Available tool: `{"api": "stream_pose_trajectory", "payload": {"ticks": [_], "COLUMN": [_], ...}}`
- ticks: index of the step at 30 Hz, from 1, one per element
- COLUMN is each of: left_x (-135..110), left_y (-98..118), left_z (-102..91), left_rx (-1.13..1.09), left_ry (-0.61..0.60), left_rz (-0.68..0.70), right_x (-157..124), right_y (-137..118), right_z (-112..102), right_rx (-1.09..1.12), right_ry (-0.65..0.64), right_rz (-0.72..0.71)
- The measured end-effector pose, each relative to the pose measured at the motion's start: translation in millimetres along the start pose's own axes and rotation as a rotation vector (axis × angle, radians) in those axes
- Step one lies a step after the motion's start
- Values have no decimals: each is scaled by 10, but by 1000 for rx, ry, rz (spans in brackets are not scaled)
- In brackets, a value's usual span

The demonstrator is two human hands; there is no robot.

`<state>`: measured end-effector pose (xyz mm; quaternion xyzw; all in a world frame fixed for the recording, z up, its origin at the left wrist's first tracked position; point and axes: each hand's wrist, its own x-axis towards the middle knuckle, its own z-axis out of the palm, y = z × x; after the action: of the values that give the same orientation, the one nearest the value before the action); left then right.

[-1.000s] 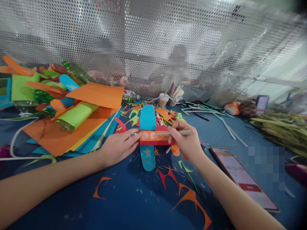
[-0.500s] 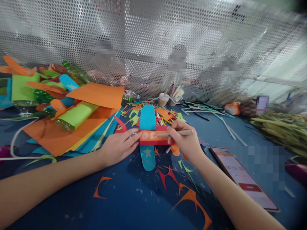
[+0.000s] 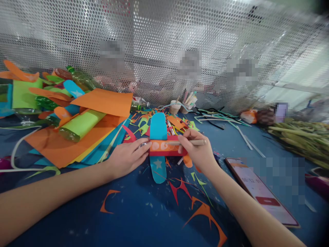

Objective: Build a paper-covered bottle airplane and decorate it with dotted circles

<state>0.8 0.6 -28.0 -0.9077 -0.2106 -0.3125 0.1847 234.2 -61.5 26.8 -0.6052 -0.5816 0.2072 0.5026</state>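
Observation:
A toy plane (image 3: 176, 151) lies across the middle of the table, its red body carrying an orange strip with pale round spots. Blue wings stick out on both sides, and the nearer wing (image 3: 158, 169) bears a pale star. My left hand (image 3: 131, 154) is closed on the body's left end, where something shiny shows between the fingers. My right hand (image 3: 196, 151) pinches a slim paintbrush (image 3: 197, 142) with a light handle. Its tip rests on or just over the orange strip, beside the spots; exact contact is too small to tell.
Paper sheets (image 3: 102, 101) and wrapped bottles (image 3: 83, 125) pile up at left. Behind the plane lie paper scraps and paint cups (image 3: 175, 107) with brushes. A phone (image 3: 262, 192) lies at right. Orange offcuts (image 3: 205, 214) lie in front. People sit beyond the perforated screen (image 3: 159, 44).
The brush tip has shifted slightly right along the orange strip, and my right hand has moved very little. My left hand and the plane stay in place.

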Motion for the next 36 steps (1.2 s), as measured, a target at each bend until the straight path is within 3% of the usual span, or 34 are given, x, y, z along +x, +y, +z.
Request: {"api": "stream_pose_trajectory", "payload": {"ticks": [25,30,36], "left_x": [5,10,-1], "left_y": [3,4,-2], "left_z": [0,-8,1], "left_rx": [-3,4,-2], "left_ry": [-11,-4,-11], "left_rz": [-12,-7,-6], "right_x": [-11,-21,-11], "right_y": [-13,-16,-6], "right_z": [2,2,-4], "right_rx": [32,85,42], "right_ry": [-17,-78,-22], "right_rz": [12,-1,4]}}
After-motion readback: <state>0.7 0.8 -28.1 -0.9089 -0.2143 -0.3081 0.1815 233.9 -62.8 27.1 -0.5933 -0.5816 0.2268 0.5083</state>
